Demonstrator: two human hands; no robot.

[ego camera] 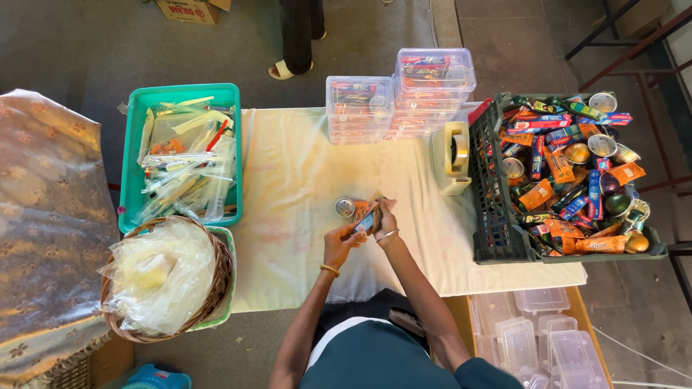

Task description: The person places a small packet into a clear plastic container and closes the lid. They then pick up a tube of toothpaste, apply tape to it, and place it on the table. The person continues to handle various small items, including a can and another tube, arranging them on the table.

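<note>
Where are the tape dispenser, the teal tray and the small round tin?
tape dispenser (pixel 453 157): head view, on its cream body.
teal tray (pixel 132 155): head view, on its left rim.
small round tin (pixel 345 207): head view, on its silvery top.

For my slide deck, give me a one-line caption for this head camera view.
Both hands, left hand and right hand, hold small packets over a cloth-covered table.

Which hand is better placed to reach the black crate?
Probably the right hand: the black crate stands on that side. The left hand is farther from it, and both hold small packets.
</note>
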